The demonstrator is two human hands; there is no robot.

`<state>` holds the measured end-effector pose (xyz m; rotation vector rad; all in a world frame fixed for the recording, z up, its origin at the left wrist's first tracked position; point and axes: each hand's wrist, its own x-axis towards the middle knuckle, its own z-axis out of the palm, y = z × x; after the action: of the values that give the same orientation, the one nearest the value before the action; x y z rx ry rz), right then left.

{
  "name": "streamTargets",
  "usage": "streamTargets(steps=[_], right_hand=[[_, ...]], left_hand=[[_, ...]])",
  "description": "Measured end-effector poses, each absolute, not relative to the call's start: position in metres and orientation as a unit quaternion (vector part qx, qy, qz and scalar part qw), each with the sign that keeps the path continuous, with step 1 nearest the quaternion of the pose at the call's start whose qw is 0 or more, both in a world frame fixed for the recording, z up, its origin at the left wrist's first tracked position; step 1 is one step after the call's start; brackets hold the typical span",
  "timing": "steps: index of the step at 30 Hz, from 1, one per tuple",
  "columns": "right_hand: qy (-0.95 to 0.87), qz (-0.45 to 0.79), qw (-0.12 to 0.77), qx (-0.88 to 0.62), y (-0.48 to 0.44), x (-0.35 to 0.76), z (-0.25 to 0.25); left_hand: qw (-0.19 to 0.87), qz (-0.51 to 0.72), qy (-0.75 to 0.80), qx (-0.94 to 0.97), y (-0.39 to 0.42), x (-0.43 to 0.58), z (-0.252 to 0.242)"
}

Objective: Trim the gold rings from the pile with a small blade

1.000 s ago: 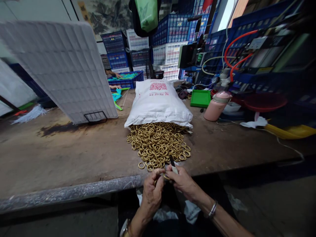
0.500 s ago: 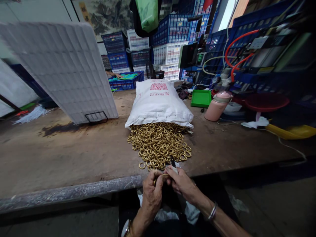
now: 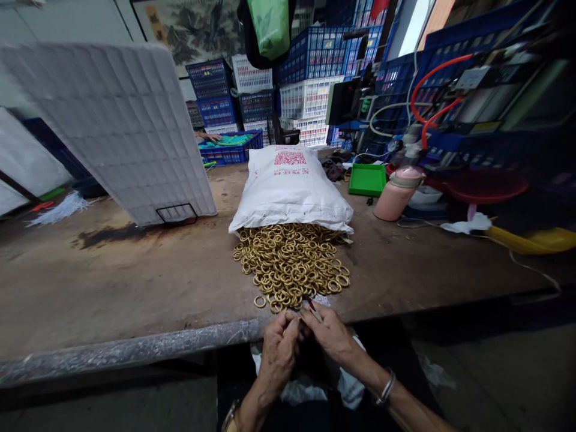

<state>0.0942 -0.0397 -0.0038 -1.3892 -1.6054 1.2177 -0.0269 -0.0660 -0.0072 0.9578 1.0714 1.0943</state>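
Many gold rings [image 3: 292,261] spill from the mouth of a white sack [image 3: 288,186] with red print onto the brown table. At the table's front edge, my left hand [image 3: 279,348] is closed around a gold ring, mostly hidden by the fingers. My right hand [image 3: 330,336] meets it fingertip to fingertip and grips a slim tool with a dark tip [image 3: 314,308], which points up and left toward the pile. One loose ring [image 3: 260,301] lies just beyond my left hand.
A white ribbed panel [image 3: 121,132] stands at the left on a wire stand. To the right are a green tray [image 3: 366,179], a pink bottle [image 3: 398,195] and a machine with red hoses. Stacked crates [image 3: 310,96] and a person's hand [image 3: 207,137] are behind.
The tool in my right hand has tilted further left. My left wrist has rolled slightly, and the held ring shows less between my fingers.
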Motion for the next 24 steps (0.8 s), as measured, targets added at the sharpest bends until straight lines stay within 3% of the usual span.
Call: streamTargets(steps=[13, 24], right_hand=[[-0.597, 0.494, 0.337, -0.534, -0.038, 0.095, -0.007], [-0.631, 0.436, 0.327, -0.552, -0.037, 0.094, 0.002]], left_hand=[[0.677, 0.429, 0.451, 0.393, -0.065, -0.030, -0.001], [0.647, 0.441, 0.483, 0.392, -0.064, -0.028, -0.002]])
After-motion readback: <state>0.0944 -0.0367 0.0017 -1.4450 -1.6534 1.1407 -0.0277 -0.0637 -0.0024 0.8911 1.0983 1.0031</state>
